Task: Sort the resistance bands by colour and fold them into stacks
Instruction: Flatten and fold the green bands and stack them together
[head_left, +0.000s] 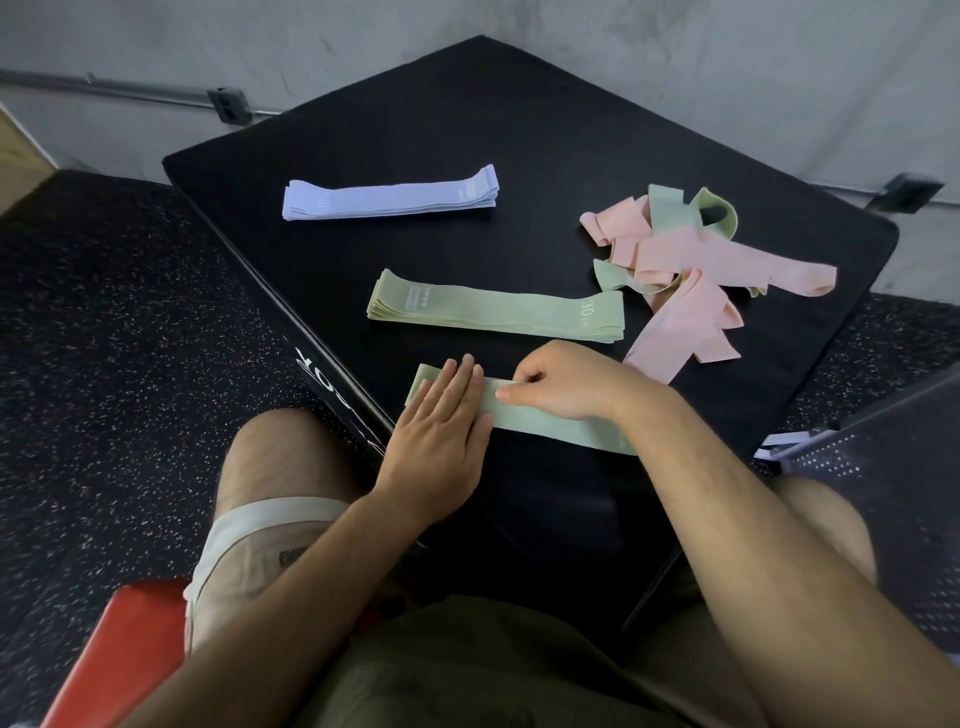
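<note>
Left hand: our straight fingers press the green band flat so it cannot slip.
Right hand: our curled fingers pinch its edge to line it up.
Where: it lies near us on the black box, beside the green stack.

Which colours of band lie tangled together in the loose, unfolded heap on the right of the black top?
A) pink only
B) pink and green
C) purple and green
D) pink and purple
B: the loose heap holds pink bands tangled with a few green ones, while the purple stack lies folded apart from it, further left.
</note>
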